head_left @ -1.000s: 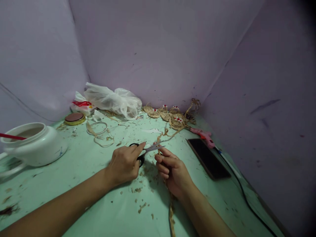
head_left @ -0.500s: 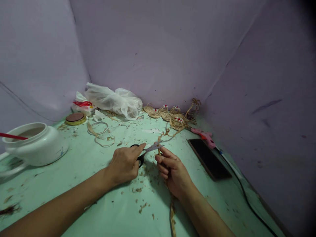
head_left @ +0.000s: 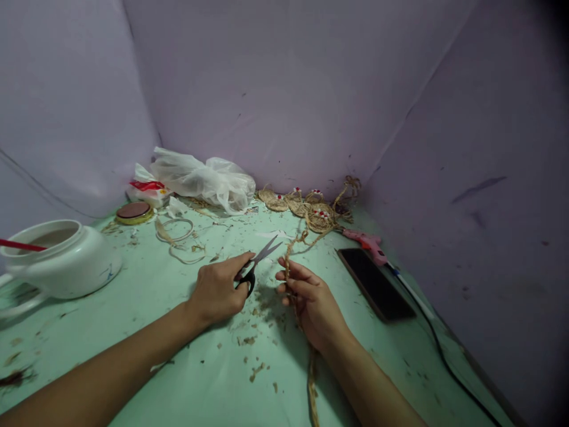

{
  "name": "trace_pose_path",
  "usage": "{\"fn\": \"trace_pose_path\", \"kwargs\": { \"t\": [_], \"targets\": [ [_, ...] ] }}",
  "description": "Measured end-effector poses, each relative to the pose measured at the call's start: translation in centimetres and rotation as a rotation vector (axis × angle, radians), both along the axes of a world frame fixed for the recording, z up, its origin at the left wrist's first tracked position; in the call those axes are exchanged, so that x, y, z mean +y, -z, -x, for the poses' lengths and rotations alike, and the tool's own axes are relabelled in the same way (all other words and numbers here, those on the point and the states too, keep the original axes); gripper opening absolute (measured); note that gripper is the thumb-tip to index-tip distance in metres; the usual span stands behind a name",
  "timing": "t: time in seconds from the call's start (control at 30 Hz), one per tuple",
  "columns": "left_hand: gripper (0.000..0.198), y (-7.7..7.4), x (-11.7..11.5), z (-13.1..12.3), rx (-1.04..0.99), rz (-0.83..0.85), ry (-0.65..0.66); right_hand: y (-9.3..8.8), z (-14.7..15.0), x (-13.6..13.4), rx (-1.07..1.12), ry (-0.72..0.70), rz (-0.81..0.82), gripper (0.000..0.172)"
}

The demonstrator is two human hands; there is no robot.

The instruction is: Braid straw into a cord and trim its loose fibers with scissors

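My left hand [head_left: 222, 287] is closed around the black handles of a pair of scissors [head_left: 265, 251], whose blades stand slightly apart and point up and to the right. A small gap separates the blade tips from my right hand [head_left: 313, 299]. Between its thumb and fingers, that hand pinches a braided straw cord [head_left: 288, 261]. Part of the cord runs down past the palm to the front of the table, and its upper part reaches toward the woven straw coils [head_left: 319, 219] with red and white beads at the back.
At right lie a dark phone [head_left: 376, 284] and a pink glue gun [head_left: 371, 244] with a black cable. A white pot [head_left: 84, 267] holding a red stick stands at left. Behind are a plastic bag [head_left: 208, 181] and a round tin [head_left: 134, 212]. Scraps litter the green tabletop [head_left: 178, 379].
The scissors have come away from the cord, moving left and tilting more upward with my left hand. My right hand still holds the cord, its fingers slightly more spread.
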State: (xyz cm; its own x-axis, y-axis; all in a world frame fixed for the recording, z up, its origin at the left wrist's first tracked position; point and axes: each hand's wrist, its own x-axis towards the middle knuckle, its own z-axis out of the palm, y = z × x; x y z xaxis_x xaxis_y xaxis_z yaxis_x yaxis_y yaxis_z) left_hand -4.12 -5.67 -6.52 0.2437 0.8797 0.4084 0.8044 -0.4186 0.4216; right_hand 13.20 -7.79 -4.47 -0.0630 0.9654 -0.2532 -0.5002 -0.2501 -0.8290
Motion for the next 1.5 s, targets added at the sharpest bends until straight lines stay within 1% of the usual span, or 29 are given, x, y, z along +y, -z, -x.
{"fn": "trace_pose_path", "kwargs": {
  "t": [0.1, 0.2, 0.33, 0.43, 0.57, 0.77, 0.97, 1.17, 1.27, 1.4, 1.5],
  "targets": [
    [0.047, 0.19, -0.04, -0.03, 0.039, -0.024, 0.015, 0.08, 0.00, 0.16, 0.011, 0.053, -0.003, 0.023],
    [0.047, 0.40, -0.03, -0.06, 0.063, -0.035, 0.021, -0.01, -0.13, 0.26, 0.059, 0.063, -0.039, 0.018],
    [0.049, 0.49, -0.13, -0.08, 0.099, -0.081, 0.040, -0.03, -0.28, 0.35, -0.018, 0.162, -0.049, 0.023],
    [0.051, 0.37, -0.39, -0.16, 0.201, -0.115, 0.076, 0.15, -0.33, 0.40, -0.066, 0.216, -0.051, 0.029],
    [0.052, 0.33, -0.57, -0.32, 0.308, -0.123, 0.100, 0.41, -0.31, 0.47, -0.102, 0.217, -0.068, 0.032],
    [0.052, 0.51, -0.40, -0.35, 0.310, -0.108, 0.099, 0.50, -0.26, 0.48, -0.110, 0.203, -0.069, 0.032],
    [0.052, 0.79, -0.23, -0.19, 0.340, -0.157, 0.081, 0.47, -0.21, 0.39, -0.163, 0.225, -0.079, 0.030],
    [0.051, 0.78, 0.01, -0.14, 0.326, -0.143, 0.108, 0.51, -0.20, 0.46, -0.146, 0.214, -0.090, 0.030],
    [0.048, 0.53, -0.05, -0.09, 0.259, -0.104, 0.091, 0.51, -0.24, 0.48, -0.147, 0.196, -0.084, 0.031],
    [0.045, 0.19, -0.21, -0.12, 0.085, 0.002, 0.002, 0.65, -0.32, 0.52, -0.163, 0.199, -0.091, 0.031],
    [0.045, 0.01, -0.18, -0.29, 0.024, 0.066, -0.086, 0.78, -0.35, 0.59, -0.241, 0.223, -0.145, 0.034]
  ]
}}
